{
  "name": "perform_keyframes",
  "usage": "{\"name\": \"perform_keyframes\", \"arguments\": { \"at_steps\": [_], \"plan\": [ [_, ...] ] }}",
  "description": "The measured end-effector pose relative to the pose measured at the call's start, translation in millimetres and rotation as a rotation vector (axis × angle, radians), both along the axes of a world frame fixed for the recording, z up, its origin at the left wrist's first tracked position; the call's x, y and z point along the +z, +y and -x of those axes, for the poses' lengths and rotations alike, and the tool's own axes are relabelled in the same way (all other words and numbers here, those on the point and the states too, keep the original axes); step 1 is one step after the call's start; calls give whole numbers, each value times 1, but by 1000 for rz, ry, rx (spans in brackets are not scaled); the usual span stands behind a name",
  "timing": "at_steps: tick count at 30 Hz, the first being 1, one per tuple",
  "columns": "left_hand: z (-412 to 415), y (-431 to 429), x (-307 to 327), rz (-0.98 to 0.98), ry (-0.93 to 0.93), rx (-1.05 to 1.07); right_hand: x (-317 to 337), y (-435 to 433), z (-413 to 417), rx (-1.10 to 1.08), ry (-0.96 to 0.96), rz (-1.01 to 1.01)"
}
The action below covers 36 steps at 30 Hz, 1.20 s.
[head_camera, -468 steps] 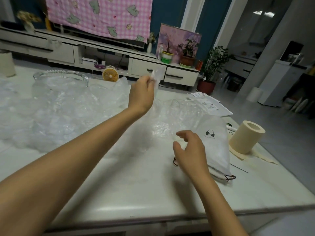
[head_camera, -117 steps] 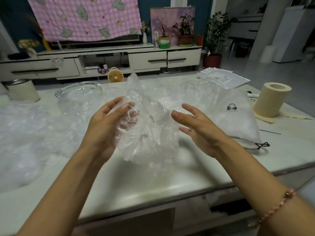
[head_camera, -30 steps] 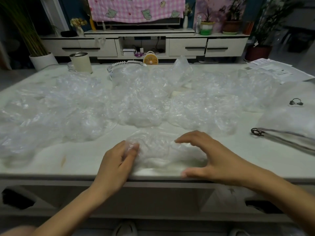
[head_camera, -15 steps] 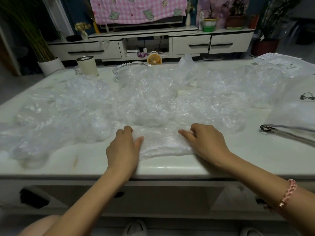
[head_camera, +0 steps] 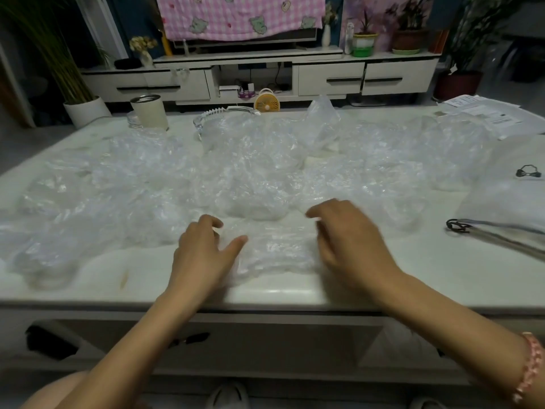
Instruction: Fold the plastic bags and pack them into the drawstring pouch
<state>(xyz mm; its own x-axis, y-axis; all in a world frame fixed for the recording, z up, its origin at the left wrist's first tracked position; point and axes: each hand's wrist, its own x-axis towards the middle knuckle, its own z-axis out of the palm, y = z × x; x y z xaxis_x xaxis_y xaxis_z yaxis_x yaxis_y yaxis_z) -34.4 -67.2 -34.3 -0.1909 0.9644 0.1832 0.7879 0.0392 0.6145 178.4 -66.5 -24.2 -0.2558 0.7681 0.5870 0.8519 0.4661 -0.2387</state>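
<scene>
Head view. Looks early in the job. Has one plastic bag (head_camera: 274, 249) spread flat on the table (head_camera: 427, 276), well left of the drawstring pouch (head_camera: 513, 196). Presses its left edge with the left hand (head_camera: 203, 255), fingers loosely bent, thumb splayed wide. Works its right edge with the right hand (head_camera: 351, 240), fingers bent downward, too blurred to tell whether pinching. Leaves a crumpled pile of bags (head_camera: 236, 172) unfolded, left of the pouch. Cannot tell whether the pouch holds anything. Probably nearly all folding and packing remaining.
</scene>
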Motion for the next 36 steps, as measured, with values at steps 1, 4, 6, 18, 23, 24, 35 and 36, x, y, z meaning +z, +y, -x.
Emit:
{"name": "perform_keyframes", "arguments": {
  "at_steps": [1,4,6,18,23,24,35,36],
  "plan": [
    [-2,-4,4,-83,24,11,-2,-1,8,102,-54,16],
    [-17,-17,15,-364,175,-208,-7,4,23,268,-211,313],
    [-28,-15,11,-169,344,-426,-12,7,23,284,-312,446],
    [-19,-8,-16,207,437,-443,-15,-8,-19,211,-475,593],
    [-22,-13,-9,54,292,-181,-19,-6,-20,224,-317,613],
    [-21,-15,-10,50,374,-85,-19,-6,-22,200,-235,617],
    [-16,-12,16,85,-181,-7,-13,-26,-52,79,56,439],
    [-17,-11,24,103,-340,-61,-6,-25,-53,69,163,437]
  ]
}}
